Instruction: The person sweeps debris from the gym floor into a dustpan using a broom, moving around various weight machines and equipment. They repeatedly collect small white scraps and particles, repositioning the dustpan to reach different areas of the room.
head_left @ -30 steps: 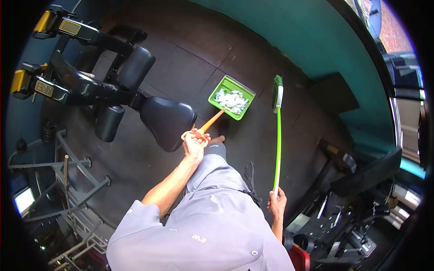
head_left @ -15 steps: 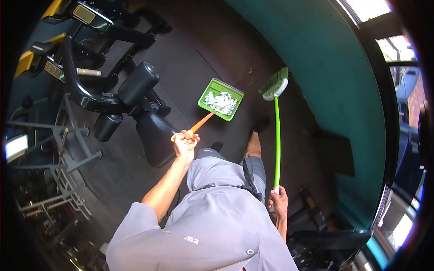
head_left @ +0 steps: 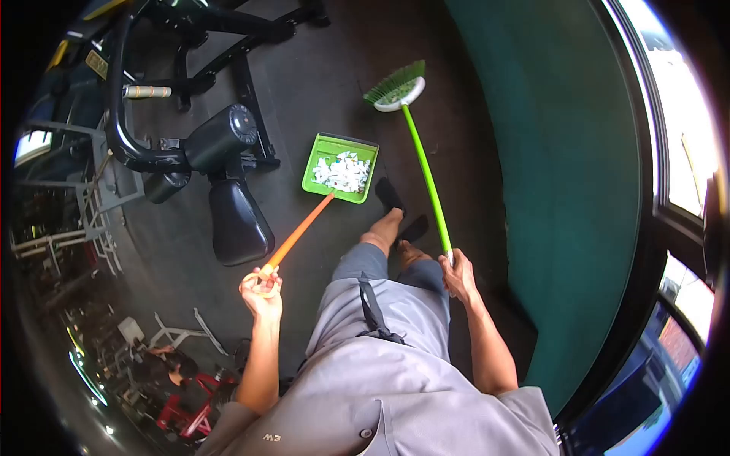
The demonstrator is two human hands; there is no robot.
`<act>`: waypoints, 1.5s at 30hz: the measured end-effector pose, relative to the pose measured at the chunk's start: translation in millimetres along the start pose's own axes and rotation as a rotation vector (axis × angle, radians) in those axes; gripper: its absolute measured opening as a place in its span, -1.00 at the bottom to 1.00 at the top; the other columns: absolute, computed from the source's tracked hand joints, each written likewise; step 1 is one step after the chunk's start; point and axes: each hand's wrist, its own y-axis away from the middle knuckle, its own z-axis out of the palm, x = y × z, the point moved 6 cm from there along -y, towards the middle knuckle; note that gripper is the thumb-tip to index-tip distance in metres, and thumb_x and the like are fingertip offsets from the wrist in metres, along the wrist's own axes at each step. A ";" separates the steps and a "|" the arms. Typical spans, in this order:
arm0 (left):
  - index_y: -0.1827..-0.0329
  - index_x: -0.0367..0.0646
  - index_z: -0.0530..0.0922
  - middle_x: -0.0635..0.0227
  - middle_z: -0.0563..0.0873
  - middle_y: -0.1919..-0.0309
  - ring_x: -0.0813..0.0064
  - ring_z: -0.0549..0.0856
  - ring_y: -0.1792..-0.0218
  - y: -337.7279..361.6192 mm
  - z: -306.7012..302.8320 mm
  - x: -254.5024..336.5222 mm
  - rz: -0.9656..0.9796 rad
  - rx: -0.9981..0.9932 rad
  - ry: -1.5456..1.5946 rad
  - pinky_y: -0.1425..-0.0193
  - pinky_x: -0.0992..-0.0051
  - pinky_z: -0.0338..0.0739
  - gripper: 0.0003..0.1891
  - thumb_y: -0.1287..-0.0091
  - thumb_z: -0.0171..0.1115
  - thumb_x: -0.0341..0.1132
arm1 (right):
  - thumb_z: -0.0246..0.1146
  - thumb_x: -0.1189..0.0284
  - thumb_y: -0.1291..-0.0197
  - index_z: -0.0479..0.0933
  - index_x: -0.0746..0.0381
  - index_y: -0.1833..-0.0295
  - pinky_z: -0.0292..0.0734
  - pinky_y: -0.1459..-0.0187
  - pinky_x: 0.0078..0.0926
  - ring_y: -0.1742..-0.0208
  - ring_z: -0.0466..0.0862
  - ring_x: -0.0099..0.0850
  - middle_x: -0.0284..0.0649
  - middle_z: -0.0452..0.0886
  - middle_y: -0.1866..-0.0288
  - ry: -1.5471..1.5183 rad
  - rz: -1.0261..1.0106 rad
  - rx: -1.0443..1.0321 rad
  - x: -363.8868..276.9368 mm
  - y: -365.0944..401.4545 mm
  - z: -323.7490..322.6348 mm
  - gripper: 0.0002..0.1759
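My left hand (head_left: pixel 262 291) is closed around the looped end of the orange handle of a green dustpan (head_left: pixel 309 182). Crumpled white scraps (head_left: pixel 344 172) lie in the pan, which is low over the dark floor; whether it touches cannot be told. My right hand (head_left: pixel 458 277) grips the upper end of a broom's bright green stick (head_left: pixel 428 178). Its white head with green bristles (head_left: pixel 399 90) is beyond the dustpan, to the right, apart from it. The bristles point away from me.
Black gym equipment with a padded roller (head_left: pixel 224 138) and a seat (head_left: pixel 237 224) stands left of the dustpan. A teal wall (head_left: pixel 563 167) with windows runs along the right. Metal racks (head_left: pixel 65 190) and a person (head_left: pixel 182 372) by a red frame are at the left.
My view has turned. The broom head has swung left and farther out, now beyond the dustpan. My legs have stepped, and both hands keep their holds.
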 end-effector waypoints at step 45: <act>0.16 -0.43 0.47 -0.21 0.59 0.13 0.05 0.65 0.19 9.3 90.2 -92.9 0.197 0.670 0.653 0.36 0.49 0.62 -0.64 -0.17 -0.11 -0.28 | -0.02 0.12 -0.34 0.39 0.28 0.19 0.55 0.48 0.05 0.46 0.62 0.15 0.19 0.57 0.54 0.767 -0.534 -0.296 -254.2 -526.0 228.7 -0.60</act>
